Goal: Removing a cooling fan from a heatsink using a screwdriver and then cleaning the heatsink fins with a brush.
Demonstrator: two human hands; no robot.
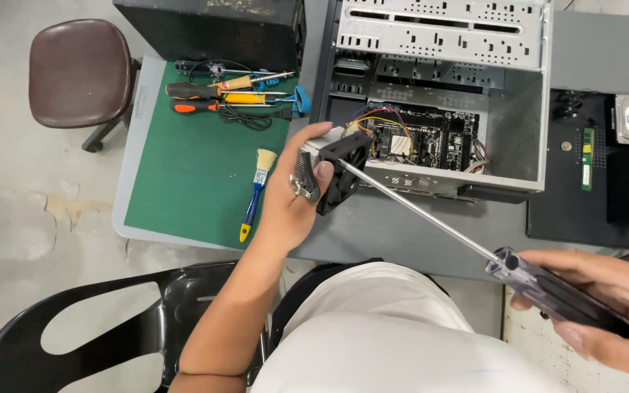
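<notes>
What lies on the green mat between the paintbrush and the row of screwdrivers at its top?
In the head view, nothing: bare green mat separates the paintbrush from the screwdrivers.

A: What surrounds the work surface?
B: A grey table (409, 240) carries a green mat (191, 175) on its left part. The floor (30, 211) is pale, worn concrete, with a chipped patch at left.

A: And the seating?
B: A round brown stool (78, 73) stands at far left, just beside the table's edge. A black plastic chair (74, 320) sits near, at lower left. Lighting is even and soft.
</notes>
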